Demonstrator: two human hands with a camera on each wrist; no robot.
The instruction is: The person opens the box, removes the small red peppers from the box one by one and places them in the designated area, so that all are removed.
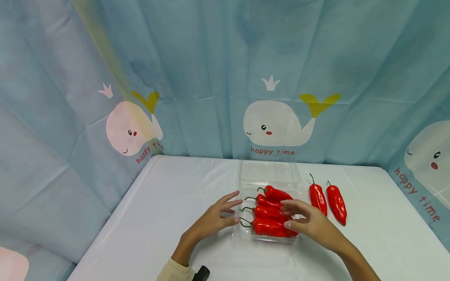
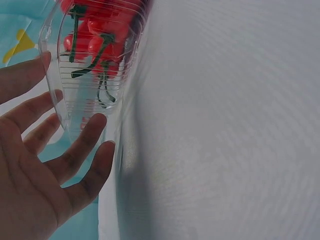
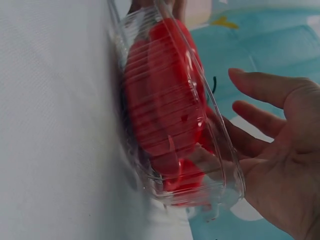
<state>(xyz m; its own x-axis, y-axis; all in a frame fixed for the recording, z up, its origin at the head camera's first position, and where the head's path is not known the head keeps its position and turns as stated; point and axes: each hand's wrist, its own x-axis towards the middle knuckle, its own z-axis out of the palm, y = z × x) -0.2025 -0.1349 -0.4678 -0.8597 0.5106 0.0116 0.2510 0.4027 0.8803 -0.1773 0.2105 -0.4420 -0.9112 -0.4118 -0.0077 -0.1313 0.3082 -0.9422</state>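
A clear plastic clamshell box [image 1: 242, 233] lies with its lid folded back. Several red peppers [image 1: 268, 227] lie in it side by side, their green stems towards the left. My left hand [image 1: 214, 214] is at the box's left side with fingers spread; in the left wrist view its fingertips [image 2: 97, 122] are right by the clear wall. Over the right ends of the peppers hangs my right hand [image 1: 313, 224], its fingers loosely bent. In the right wrist view that hand [image 3: 285, 145] has thumb and fingers apart, some partly behind the box wall.
Two loose red peppers [image 1: 336, 203] lie on the white table [image 1: 168, 218] to the right of the box. The open lid [image 1: 268, 172] reaches towards the blue whale-print curtain [image 1: 197, 117] behind the table. A black strap end [image 1: 201, 272] shows at the left sleeve.
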